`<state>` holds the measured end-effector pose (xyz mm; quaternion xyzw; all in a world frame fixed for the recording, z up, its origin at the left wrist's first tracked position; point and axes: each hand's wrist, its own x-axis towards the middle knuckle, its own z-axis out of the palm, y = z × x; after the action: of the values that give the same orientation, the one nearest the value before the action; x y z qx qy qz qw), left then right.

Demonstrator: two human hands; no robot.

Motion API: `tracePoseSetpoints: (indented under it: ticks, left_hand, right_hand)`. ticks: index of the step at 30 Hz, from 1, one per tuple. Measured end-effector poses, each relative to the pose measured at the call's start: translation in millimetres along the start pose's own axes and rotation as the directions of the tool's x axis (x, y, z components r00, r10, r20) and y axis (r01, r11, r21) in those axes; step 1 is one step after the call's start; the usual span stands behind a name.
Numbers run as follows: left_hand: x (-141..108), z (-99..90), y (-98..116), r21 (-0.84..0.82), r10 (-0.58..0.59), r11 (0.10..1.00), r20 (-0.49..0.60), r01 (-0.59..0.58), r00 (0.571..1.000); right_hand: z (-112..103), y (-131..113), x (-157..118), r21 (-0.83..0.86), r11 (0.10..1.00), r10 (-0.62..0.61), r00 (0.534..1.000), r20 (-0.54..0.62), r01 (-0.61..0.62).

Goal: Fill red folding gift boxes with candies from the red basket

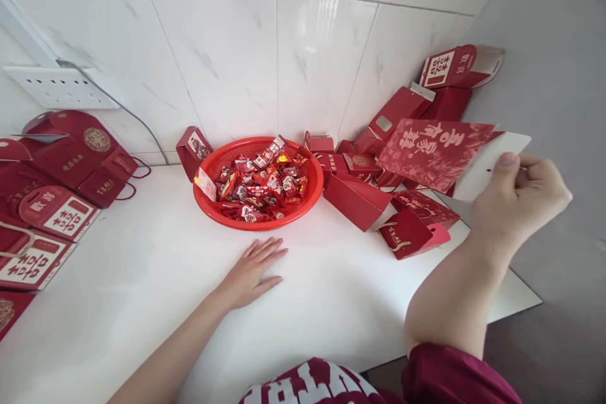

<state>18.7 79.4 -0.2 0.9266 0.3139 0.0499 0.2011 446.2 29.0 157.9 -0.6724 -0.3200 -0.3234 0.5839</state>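
Observation:
My left hand [254, 273] lies flat on the white table, fingers stretched out, just in front of a red plastic basket [258, 225]. Wrapped candies [265, 186] in red, pink and yellow fill the basket. On the right, my right hand [518, 192] is raised and pinches the white flap of a red gift box [438, 151] with pale lettering. That box is tilted above a heap of other red boxes. Beneath it stands a small red box with a rope handle [402, 233].
More red gift boxes [71, 158] are stacked at the left edge, some with cord handles. A small red box [193, 153] leans behind the basket. On the tiled wall [227, 63] sits a white socket strip [61, 87] with a grey cable. A grey surface rises at the right.

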Motion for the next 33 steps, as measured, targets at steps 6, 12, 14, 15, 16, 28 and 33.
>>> tracePoseSetpoints:
  ticks: [6,12,14,15,16,28,33]
  left_hand:
    - [-3,-5.9,7,0.033,0.071,0.997,-0.090,-0.068,0.993]
    - [-19,-79.7,62,0.072,0.421,0.894,-0.478,-0.443,0.771]
    - [-26,-111.5,78,0.116,0.452,0.864,-0.609,-0.490,0.652]
    - [-29,-124.7,83,0.110,0.425,0.869,-0.665,-0.482,0.615]
    - [-31,-135.2,87,0.103,0.400,0.872,-0.714,-0.479,0.575]
    - [-9,-115.6,81,-0.076,0.150,0.980,-0.329,-0.185,0.932]
    - [-7,-105.0,65,-0.215,-0.127,0.973,-0.221,0.079,0.967]
  right_hand:
    - [-1,-19,-3,0.148,0.986,-0.075,0.997,-0.017,0.077]
    - [-43,-79,-28,0.504,0.830,0.048,0.930,0.366,-0.241]
    - [-53,-97,-41,0.527,0.786,-0.127,0.751,0.648,-0.322]
    - [-54,-106,-48,0.549,0.765,-0.284,0.591,0.755,-0.335]
    - [-53,-114,-55,0.578,0.744,-0.441,0.403,0.802,-0.336]
    - [-3,-156,-116,0.609,0.755,-0.635,-0.038,0.772,-0.243]
    - [13,-152,-133,0.541,0.817,-0.553,-0.004,0.833,-0.199]
